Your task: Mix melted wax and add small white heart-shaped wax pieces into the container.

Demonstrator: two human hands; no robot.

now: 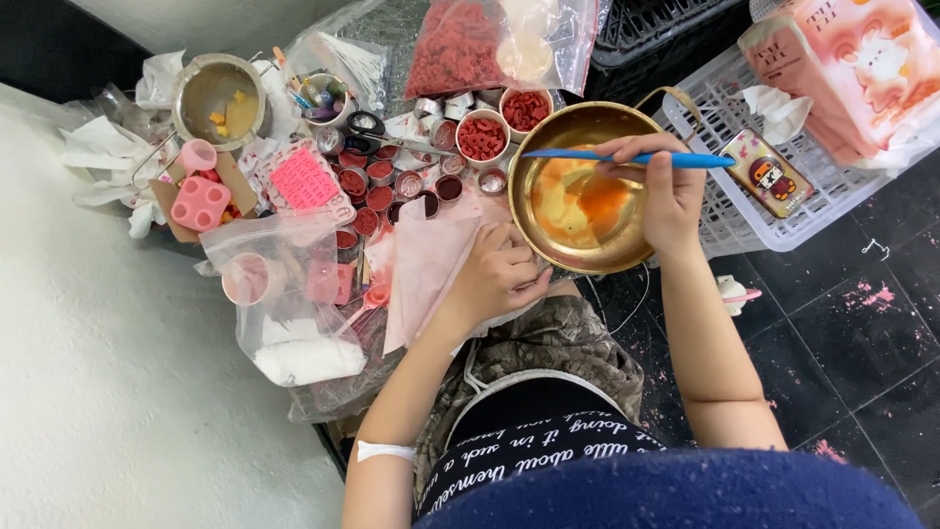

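Note:
A gold metal bowl (627,250) with orange and yellow liquid inside sits in front of me on the floor. My right hand (666,196) reaches over its right rim and grips a blue stick (548,154) that lies across the bowl's top. My left hand (494,274) holds the bowl's near left rim, resting on a pink sheet (426,269). Small round tins (377,196) filled with red wax are clustered left of the bowl, with two white cups of red pieces (482,137) behind them.
A steel pot (217,98), pink moulds (201,201), scissors (367,124) and clear plastic bags (284,313) lie at left. A bag of red granules (460,44) is behind. A white basket (744,225) at right holds tissues, a phone and a pink package. White wall runs along the left.

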